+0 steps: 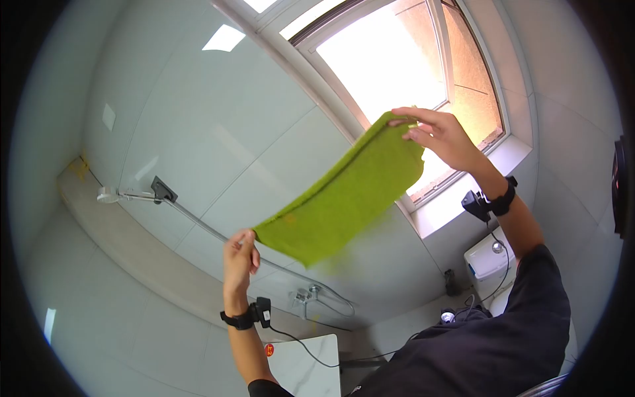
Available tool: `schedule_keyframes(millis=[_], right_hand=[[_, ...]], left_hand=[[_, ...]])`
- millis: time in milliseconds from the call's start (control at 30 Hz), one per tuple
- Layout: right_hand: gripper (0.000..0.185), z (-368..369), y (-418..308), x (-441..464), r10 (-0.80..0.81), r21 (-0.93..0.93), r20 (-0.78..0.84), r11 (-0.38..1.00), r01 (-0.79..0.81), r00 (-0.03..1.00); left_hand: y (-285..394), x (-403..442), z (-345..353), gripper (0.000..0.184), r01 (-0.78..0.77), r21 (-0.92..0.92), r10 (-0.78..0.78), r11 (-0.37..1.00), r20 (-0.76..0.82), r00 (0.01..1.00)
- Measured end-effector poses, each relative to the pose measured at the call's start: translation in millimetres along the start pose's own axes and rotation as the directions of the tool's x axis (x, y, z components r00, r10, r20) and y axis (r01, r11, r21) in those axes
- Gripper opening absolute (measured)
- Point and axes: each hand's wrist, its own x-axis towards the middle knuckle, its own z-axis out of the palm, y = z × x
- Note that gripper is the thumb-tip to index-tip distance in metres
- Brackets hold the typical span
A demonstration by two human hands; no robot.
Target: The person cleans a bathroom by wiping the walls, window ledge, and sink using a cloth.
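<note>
A green cloth [347, 192] hangs stretched in the air between my two hands, its upper edge slanting up to the right. My left hand [239, 258] pinches its lower left corner, fingers closed. At the upper right corner, in front of the window, my right hand [440, 135] grips the cloth between thumb and fingers. The lower edge of the cloth hangs free and looks slightly blurred. Each wrist wears a black strap with a small box and a cable.
An open window [397, 59] is at the upper right. A shower head [108, 194] on a rail and a mixer tap [306, 294] are on the tiled wall. Below stand a white marbled surface [307, 364] and a white toilet cistern [489, 257]. A rod [284, 66] crosses overhead.
</note>
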Motion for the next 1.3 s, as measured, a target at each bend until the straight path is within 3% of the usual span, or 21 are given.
schedule_keyframes(millis=[200,267,333,433,467,567,700,767,833,900,1000,1100,1167,1200,1300], right_hand=[[0.051,-30.3,35.2,58.6,-0.118,0.003,0.021,0.993,0.118,0.993],[0.053,-29.9,51.0,86.4,-0.201,-0.047,-0.003,0.978,0.201,0.980],[0.057,-30.9,57.9,113.1,-0.231,-0.074,-0.021,0.971,0.229,0.973],[0.059,-31.9,88.5,164.0,-0.317,-0.126,-0.071,0.943,0.306,0.946],[0.060,-33.5,98.6,181.8,-0.322,-0.164,-0.074,0.937,0.307,0.944],[0.063,-29.7,121.6,227.2,-0.338,-0.234,-0.083,0.921,0.311,0.937],[0.068,-10.0,144.4,286.5,-0.413,-0.302,-0.077,0.877,0.373,0.908],[0.068,2.2,147.3,307.2,-0.428,-0.358,-0.095,0.857,0.371,0.899],[0.071,12.8,150.9,324.0,-0.298,-0.357,-0.025,0.894,0.270,0.954],[0.073,27.0,150.1,337.6,-0.142,-0.370,0.007,0.919,0.135,0.990],[0.072,57.8,160.8,353.9,0.021,-0.301,0.064,0.954,0.000,0.998],[0.072,100.1,191.5,374.6,-0.190,-0.399,0.196,0.881,0.255,0.962],[0.070,105.9,202.1,370.6,-0.205,-0.284,0.197,0.924,0.255,0.959],[0.068,108.9,199.7,365.3,-0.208,-0.219,0.198,0.943,0.250,0.958],[0.071,127.2,212.3,363.5,-0.115,0.156,-0.009,0.981,0.115,0.993]], left_hand=[[45.4,76.1,20.5,0.024,-0.192,-0.306,0.153,0.932,-0.149,0.977],[62.6,94.4,39.2,0.023,-0.261,-0.304,0.184,0.916,-0.260,0.948],[71.7,114.1,45.9,0.022,-0.332,-0.266,0.254,0.905,-0.287,0.924],[98.8,135.2,72.0,0.024,-0.372,-0.265,0.213,0.890,-0.479,0.852],[102.7,144.5,70.6,0.025,-0.400,-0.223,0.263,0.889,-0.466,0.845],[117.6,178.0,77.6,0.026,-0.504,-0.099,0.371,0.858,-0.557,0.743],[134.1,213.3,76.2,0.034,-0.528,0.055,0.413,0.848,-0.693,0.591],[137.5,227.1,75.4,0.045,-0.525,0.204,0.497,0.827,-0.701,0.511],[140.6,242.2,81.9,0.049,-0.504,0.359,0.584,0.786,-0.699,0.412],[138.6,263.5,94.5,0.056,-0.389,0.578,0.694,0.717,-0.644,0.323],[123.7,307.1,107.0,0.066,-0.200,0.748,0.758,0.633,-0.547,0.355],[107.1,328.0,142.1,0.073,-0.083,0.797,0.739,0.598,-0.508,0.442],[91.9,342.7,150.9,0.077,0.024,0.837,0.740,0.546,-0.496,0.454],[90.2,343.0,151.7,0.077,-0.003,0.847,0.766,0.532,-0.480,0.427],[80.0,353.6,145.0,0.077,-0.010,0.898,0.842,0.440,-0.408,0.352]])
